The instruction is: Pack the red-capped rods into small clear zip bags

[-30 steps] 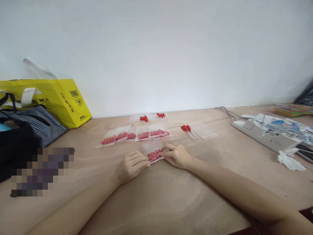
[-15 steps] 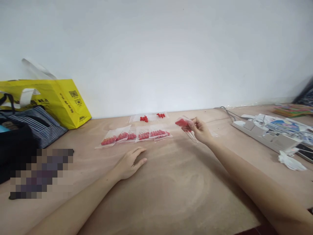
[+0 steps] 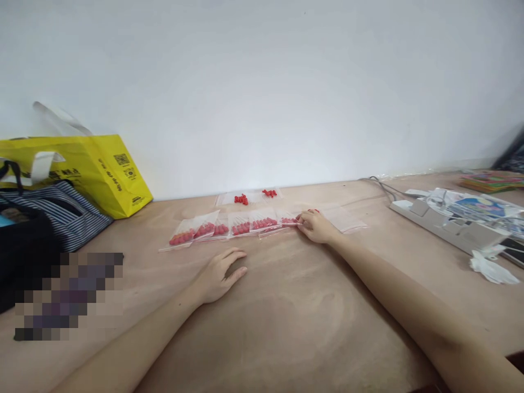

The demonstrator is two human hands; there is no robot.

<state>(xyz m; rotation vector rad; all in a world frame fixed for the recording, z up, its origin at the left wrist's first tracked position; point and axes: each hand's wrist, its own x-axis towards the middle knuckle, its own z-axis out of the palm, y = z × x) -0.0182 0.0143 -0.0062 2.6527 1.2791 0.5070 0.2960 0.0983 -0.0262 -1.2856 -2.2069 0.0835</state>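
Several clear bags (image 3: 241,224) with red-tipped white sticks lie overlapping in a row across the table. At the row's right end, my right hand (image 3: 315,226) has its fingers together on the last bag (image 3: 290,219). A flat clear bag (image 3: 344,219) lies just right of that hand, and a bit of red shows behind the fingers. My left hand (image 3: 221,275) rests on the table in front of the row, fingers apart, holding nothing. Behind the row, two small red clusters (image 3: 241,200) sit on clear bags near the wall.
A yellow bag (image 3: 123,180) and a striped bag (image 3: 77,215) stand at the left, with a blurred-out object (image 3: 69,297) before them. At the right are a white power strip (image 3: 446,226), cables, a crumpled white tissue (image 3: 493,267) and colourful papers (image 3: 491,182).
My right hand has come down and left with the bag it held in the air, which now lies at the row's right end. My left hand has hardly moved.
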